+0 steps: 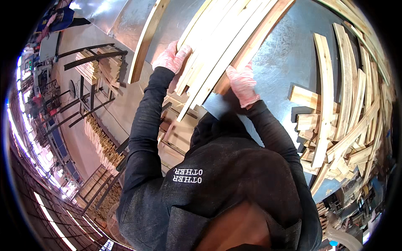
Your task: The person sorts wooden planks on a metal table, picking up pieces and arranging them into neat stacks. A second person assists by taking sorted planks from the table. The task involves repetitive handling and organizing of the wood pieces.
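A bundle of long pale wooden strips [224,46] lies side by side over the metal tabletop [274,62], with its near ends uneven and reaching past the table edge toward me. My left hand [171,57], in a pinkish-white knit glove, grips the bundle's left side, thumb on top. On the right side, my right hand [243,85] in a matching glove closes round the outermost, browner strip [253,44]; part of its fingers is hidden by the wood. To the left of my left hand, a single strip [146,39] lies apart from the bundle.
At the right, a loose pile of wooden strips [324,100] lies crisscrossed on the tabletop. Left of me, dark metal racks [96,60] hold stacked strips [99,142] above the floor. Another person [58,19] is partly visible at the far left.
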`<action>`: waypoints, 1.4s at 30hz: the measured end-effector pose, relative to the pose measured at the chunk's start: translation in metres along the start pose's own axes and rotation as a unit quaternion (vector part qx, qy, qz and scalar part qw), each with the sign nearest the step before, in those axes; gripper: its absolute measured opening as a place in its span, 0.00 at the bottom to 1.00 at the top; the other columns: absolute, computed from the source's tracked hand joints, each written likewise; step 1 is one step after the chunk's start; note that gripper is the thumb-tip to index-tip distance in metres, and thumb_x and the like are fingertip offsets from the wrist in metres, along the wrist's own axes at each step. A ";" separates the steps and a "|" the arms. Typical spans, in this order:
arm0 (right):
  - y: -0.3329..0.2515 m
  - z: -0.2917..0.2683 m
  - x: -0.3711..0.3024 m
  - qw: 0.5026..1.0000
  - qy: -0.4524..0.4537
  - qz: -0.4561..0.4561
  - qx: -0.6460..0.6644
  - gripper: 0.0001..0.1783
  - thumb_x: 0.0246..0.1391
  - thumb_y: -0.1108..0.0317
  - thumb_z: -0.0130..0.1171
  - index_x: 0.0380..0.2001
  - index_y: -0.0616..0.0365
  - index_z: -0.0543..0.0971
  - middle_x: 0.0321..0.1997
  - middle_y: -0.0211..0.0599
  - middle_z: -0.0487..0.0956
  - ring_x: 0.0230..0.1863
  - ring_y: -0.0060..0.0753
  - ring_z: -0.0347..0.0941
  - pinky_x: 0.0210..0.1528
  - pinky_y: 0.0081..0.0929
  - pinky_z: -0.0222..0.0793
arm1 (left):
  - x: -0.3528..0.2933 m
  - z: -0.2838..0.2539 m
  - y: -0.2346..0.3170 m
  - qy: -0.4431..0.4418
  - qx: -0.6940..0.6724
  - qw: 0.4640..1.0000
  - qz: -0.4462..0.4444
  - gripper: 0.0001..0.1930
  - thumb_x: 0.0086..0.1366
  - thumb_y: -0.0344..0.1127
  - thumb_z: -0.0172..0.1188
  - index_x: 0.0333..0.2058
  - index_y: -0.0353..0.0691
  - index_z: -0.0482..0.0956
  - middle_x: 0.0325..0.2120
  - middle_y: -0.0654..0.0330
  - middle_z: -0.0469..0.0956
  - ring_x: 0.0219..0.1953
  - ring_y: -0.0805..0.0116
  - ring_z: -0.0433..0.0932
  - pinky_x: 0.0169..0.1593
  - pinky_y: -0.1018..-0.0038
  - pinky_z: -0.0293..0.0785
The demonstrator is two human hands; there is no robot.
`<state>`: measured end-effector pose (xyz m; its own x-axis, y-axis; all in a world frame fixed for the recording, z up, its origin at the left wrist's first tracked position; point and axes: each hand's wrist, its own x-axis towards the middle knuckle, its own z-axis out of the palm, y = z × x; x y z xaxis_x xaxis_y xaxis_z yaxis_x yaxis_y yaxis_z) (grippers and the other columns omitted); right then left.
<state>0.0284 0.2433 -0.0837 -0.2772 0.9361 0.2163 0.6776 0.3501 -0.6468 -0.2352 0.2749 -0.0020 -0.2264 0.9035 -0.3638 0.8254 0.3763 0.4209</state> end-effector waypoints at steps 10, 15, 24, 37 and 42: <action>0.021 -0.182 -0.054 0.761 0.030 0.340 0.551 0.38 0.50 0.83 0.53 0.65 0.58 0.55 0.54 0.48 0.71 0.52 0.39 0.73 0.58 0.41 0.74 | -0.087 -0.052 0.049 -0.015 -0.296 0.950 -0.094 0.16 0.66 0.44 0.59 0.40 0.35 0.81 0.35 0.55 0.83 0.38 0.69 0.81 0.43 0.74 0.77; 0.014 -0.169 -0.090 0.812 0.048 0.401 0.421 0.41 0.50 0.82 0.56 0.67 0.53 0.55 0.53 0.43 0.69 0.48 0.35 0.72 0.52 0.35 0.77 | -0.167 0.043 0.000 0.139 -0.059 0.984 0.098 0.19 0.64 0.34 0.60 0.53 0.34 0.74 0.44 0.52 0.81 0.46 0.59 0.80 0.51 0.71 0.75; -0.021 -0.072 -0.068 0.787 0.059 0.364 0.494 0.37 0.51 0.69 0.66 0.61 0.63 0.59 0.45 0.41 0.73 0.45 0.34 0.70 0.52 0.32 0.68 | -0.181 0.089 0.012 0.188 -0.129 0.973 -0.037 0.22 0.64 0.32 0.52 0.58 0.43 0.68 0.49 0.46 0.73 0.48 0.48 0.76 0.49 0.56 0.73; 0.029 -0.024 -0.044 0.485 -0.009 0.460 0.744 0.19 0.41 0.77 0.58 0.42 0.63 0.75 0.43 0.41 0.77 0.48 0.44 0.73 0.61 0.40 0.66 | -0.150 0.055 0.007 -0.046 0.181 0.982 0.040 0.19 0.64 0.52 0.50 0.43 0.43 0.72 0.45 0.52 0.75 0.42 0.49 0.80 0.44 0.46 0.74; 0.017 -0.008 -0.026 0.443 -0.007 0.424 0.790 0.19 0.40 0.75 0.58 0.41 0.64 0.78 0.41 0.40 0.79 0.49 0.42 0.75 0.61 0.40 0.66 | -0.176 -0.031 0.039 0.314 0.082 0.915 0.241 0.07 0.51 0.38 0.62 0.24 0.42 0.77 0.22 0.53 0.77 0.31 0.53 0.81 0.34 0.69 0.78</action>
<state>0.0523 0.2249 -0.0944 -0.3906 0.7058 -0.5910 -0.7770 -0.5970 -0.1995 -0.1792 0.1373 0.1040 -0.0254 0.9151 0.4024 0.9622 -0.0867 0.2580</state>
